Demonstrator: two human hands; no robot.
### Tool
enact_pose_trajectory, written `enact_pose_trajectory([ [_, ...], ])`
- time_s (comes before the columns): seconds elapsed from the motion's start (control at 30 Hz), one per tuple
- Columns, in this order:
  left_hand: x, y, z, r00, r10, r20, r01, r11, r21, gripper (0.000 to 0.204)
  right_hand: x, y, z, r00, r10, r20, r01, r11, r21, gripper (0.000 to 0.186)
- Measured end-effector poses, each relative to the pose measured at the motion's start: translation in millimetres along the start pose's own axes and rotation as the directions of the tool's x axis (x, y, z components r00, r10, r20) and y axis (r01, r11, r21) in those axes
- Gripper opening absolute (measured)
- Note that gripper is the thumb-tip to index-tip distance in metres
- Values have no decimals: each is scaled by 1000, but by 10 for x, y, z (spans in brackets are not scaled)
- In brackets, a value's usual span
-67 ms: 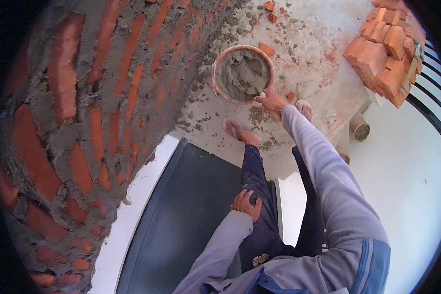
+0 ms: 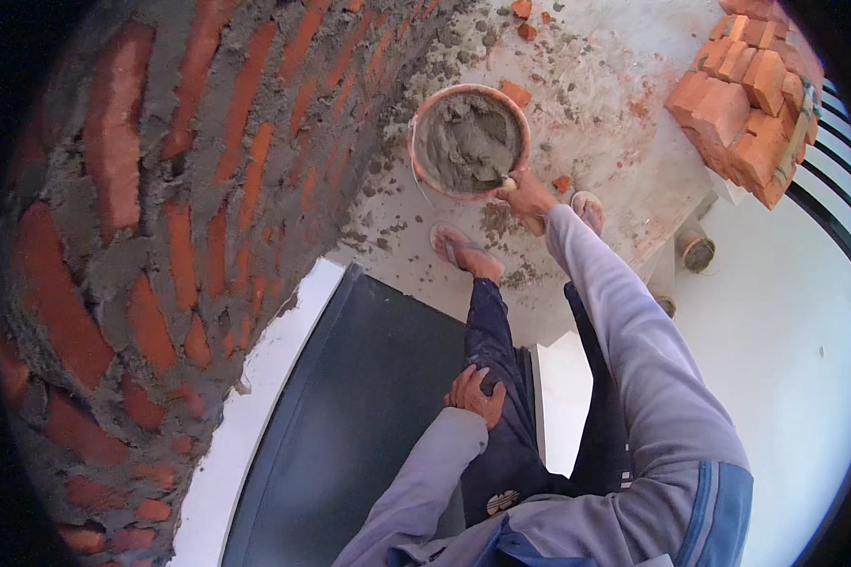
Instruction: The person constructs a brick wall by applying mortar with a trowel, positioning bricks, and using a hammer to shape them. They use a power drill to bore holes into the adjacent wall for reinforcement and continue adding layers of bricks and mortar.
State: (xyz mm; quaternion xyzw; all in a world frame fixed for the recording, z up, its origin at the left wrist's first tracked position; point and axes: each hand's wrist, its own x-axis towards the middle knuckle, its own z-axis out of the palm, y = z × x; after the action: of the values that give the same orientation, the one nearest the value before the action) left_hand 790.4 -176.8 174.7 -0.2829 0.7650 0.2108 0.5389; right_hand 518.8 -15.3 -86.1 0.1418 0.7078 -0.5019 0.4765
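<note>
My right hand [image 2: 528, 196] is closed round the pale handle of a trowel [image 2: 508, 183] at the near right rim of a round reddish bucket [image 2: 525, 142]. Grey wet mortar [image 2: 468, 142] fills much of the bucket, and the trowel's blade is buried or hidden in it. Over my bent left knee lies my left hand [image 2: 477, 395], resting on the dark trousers with its fingers draped over the cloth and nothing in them. A thin wire bail [image 2: 416, 180] hangs at the bucket's left side.
A brick wall [image 2: 118, 132] with rough grey mortar joints rises on the left. Stacked orange bricks [image 2: 742, 104] stand at the far right beside black railings [image 2: 827, 151]. Brick bits and mortar crumbs litter the floor [image 2: 615, 170]. A small bucket [image 2: 698, 253] sits lower right.
My right hand has shifted very slightly to the right with the trowel at the bucket's rim. The wall appears a little further left. My left hand stays on the knee.
</note>
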Motion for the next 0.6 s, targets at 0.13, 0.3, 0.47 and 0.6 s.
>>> enact_pose_trajectory([
  [0.13, -21, 5, 106, 999, 37, 5, -36, 999, -31, 52, -25, 275, -34, 995, -86, -54, 80, 990, -117, 29],
  [0.3, -82, 26, 253, 998, 50, -35, -52, 997, -50, 51, -81, 351, 35, 986, -154, -57, 147, 983, -107, 25],
  [0.47, -70, 197, 311, 1000, 5, -17, -5, 999, -53, 49, -69, 189, -161, 971, -228, -76, 199, 941, -274, 24],
  [0.6, -112, 379, 287, 998, 2, -66, -5, 999, -41, 48, -290, -183, -447, 971, -236, 43, 239, 937, -255, 27],
])
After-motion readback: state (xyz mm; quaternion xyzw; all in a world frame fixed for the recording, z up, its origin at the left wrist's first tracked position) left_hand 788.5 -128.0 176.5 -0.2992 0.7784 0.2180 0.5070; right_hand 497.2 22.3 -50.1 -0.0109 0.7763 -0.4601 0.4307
